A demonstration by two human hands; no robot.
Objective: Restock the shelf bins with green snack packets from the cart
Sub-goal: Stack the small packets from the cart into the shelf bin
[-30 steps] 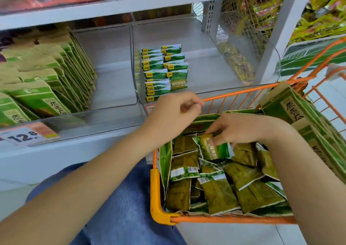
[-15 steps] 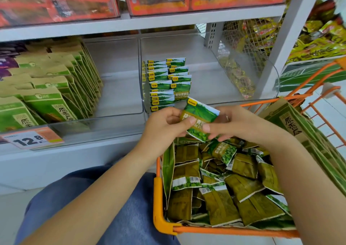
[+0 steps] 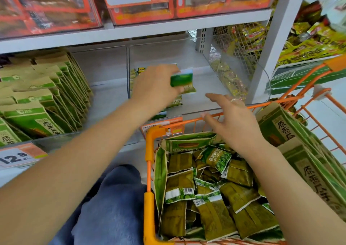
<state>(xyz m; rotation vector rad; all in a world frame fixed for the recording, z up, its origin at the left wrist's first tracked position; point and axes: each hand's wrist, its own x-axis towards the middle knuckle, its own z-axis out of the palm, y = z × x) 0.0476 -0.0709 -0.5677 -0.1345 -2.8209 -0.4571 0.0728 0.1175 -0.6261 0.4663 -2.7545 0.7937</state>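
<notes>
Left hand [image 3: 155,87] pinching packet [image 3: 182,80], long axis left-right, above clear bin [image 3: 221,87]; stack [image 3: 136,72] just left, mostly hidden; right hand [image 3: 234,121] spread, holding nothing, over cart [image 3: 149,151]; left nearer.
</notes>
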